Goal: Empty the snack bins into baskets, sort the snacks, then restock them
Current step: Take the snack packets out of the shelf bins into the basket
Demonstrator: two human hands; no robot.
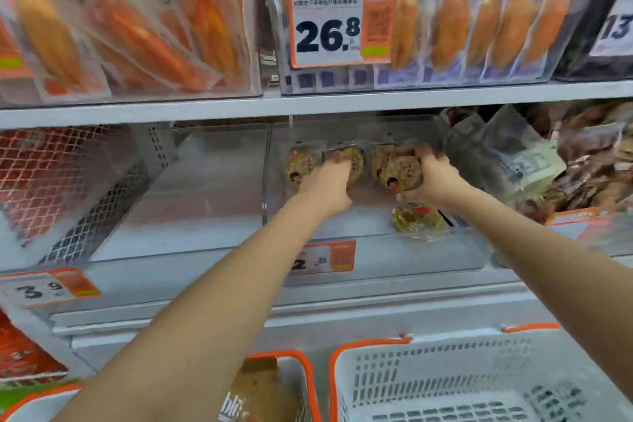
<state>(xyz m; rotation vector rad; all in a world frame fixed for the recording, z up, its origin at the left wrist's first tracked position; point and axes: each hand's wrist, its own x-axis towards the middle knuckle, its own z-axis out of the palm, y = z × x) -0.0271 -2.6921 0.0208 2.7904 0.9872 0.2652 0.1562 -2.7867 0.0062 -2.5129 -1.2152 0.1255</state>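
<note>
Both my arms reach into a clear plastic bin (376,260) on the middle shelf. My left hand (329,181) is closed over round greenish-brown snack packs (301,164) at the back left of the bin. My right hand (433,178) grips a bunch of the same snack packs (394,168) at the back right. One more pack (416,217) lies on the bin floor under my right wrist. Below, a white basket with an orange rim (445,373) stands at the lower right. A second basket (301,373) beside it holds a brown package.
An empty clear bin (191,202) sits left of the one I reach into. A bin of dark snack bags (589,175) is on the right. The upper shelf holds bins of orange dried-fruit packs (479,27) and a 26.8 price tag (329,34).
</note>
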